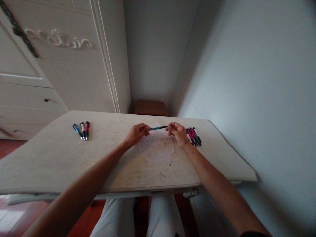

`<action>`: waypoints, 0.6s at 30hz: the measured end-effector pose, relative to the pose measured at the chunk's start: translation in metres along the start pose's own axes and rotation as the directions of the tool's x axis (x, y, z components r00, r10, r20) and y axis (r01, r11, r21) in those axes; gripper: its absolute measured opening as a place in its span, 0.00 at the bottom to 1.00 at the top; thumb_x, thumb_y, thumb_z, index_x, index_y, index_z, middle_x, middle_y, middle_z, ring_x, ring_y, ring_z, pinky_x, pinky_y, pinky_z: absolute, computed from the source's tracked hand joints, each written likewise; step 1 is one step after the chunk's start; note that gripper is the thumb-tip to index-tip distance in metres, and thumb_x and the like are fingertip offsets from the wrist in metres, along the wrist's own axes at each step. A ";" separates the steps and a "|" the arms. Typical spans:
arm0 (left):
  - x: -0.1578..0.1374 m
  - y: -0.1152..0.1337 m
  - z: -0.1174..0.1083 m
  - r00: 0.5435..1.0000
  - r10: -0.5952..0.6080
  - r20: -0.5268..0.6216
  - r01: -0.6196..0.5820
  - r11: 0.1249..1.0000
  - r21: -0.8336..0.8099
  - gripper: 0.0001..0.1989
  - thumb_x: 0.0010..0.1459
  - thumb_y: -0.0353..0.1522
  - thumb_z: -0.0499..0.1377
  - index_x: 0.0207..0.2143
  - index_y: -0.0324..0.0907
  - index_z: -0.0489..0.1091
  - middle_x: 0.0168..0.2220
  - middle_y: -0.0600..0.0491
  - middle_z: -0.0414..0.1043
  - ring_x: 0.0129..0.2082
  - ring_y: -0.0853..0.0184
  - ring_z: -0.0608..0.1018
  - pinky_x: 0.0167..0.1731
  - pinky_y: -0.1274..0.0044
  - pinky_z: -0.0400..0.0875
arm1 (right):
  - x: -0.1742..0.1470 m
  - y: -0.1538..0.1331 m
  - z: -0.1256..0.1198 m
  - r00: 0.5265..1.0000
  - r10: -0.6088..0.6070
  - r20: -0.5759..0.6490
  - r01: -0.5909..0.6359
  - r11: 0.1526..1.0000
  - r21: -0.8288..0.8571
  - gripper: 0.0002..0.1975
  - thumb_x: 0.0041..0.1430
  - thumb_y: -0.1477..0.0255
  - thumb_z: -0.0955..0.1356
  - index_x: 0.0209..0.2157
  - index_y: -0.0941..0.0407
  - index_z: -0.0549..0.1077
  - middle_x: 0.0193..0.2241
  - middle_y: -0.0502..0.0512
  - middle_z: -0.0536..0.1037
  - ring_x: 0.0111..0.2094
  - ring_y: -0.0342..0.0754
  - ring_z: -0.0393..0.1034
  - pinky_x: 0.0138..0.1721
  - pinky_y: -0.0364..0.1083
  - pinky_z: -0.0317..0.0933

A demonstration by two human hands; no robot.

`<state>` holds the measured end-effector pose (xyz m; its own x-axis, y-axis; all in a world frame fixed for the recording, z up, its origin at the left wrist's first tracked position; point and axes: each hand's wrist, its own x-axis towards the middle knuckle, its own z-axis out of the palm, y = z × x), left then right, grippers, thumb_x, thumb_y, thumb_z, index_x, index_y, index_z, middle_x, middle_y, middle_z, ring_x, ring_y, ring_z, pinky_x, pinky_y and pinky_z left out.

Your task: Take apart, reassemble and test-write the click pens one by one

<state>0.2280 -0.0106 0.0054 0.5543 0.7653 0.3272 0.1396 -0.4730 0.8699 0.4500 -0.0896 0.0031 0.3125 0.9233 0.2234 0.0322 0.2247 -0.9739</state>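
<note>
A green and black pen [158, 128] is stretched level between my two hands, above sheets of paper with handwriting [158, 149]. My left hand [138, 133] pinches its silvery end. The black end is between the fingertips of my right hand [177, 132]. Just right of that hand, several pens [194, 136] with pink, white and green barrels lie side by side on the white table [118, 128]. Farther left, a group of 3 pens [83, 131], blue, white and pink, lies with the tips close together.
A white cabinet [74, 65] with carved trim stands behind the table at the left. A pale wall [259, 82] runs along the right side. Beyond the far edge is a brown wooden box-like piece [150, 107]. Small dark scraps [170, 164] lie near the paper.
</note>
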 end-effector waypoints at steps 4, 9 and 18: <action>0.001 -0.001 -0.001 0.997 0.014 -0.073 -0.014 1.000 -0.005 0.14 0.50 0.42 0.63 0.33 0.40 0.73 0.30 0.51 0.76 0.28 0.67 0.76 0.32 0.75 0.71 | 0.000 -0.001 0.001 1.000 0.002 0.010 -0.002 1.000 0.005 0.18 0.42 0.60 0.75 0.31 0.56 0.72 0.25 0.51 0.78 0.19 0.41 0.66 0.23 0.43 0.62; 0.000 0.000 -0.001 0.995 0.059 -0.085 -0.053 0.996 0.071 0.11 0.48 0.39 0.63 0.31 0.41 0.73 0.29 0.53 0.76 0.28 0.67 0.74 0.32 0.74 0.71 | -0.001 -0.004 0.000 1.000 -0.013 0.022 0.015 0.998 -0.057 0.18 0.44 0.57 0.74 0.28 0.56 0.73 0.26 0.53 0.79 0.19 0.41 0.66 0.23 0.43 0.62; -0.003 0.004 0.001 0.986 0.133 -0.100 -0.118 0.982 0.147 0.06 0.50 0.34 0.61 0.31 0.41 0.71 0.29 0.53 0.74 0.29 0.67 0.74 0.34 0.74 0.70 | -0.002 -0.003 -0.001 0.998 -0.024 0.064 0.035 0.985 -0.168 0.18 0.48 0.54 0.71 0.24 0.56 0.71 0.22 0.51 0.76 0.19 0.41 0.66 0.22 0.42 0.60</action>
<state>0.2276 -0.0155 0.0074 0.4830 0.7353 0.4755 0.1923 -0.6188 0.7616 0.4503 -0.0925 0.0051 0.2507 0.9355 0.2492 0.2019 0.2012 -0.9585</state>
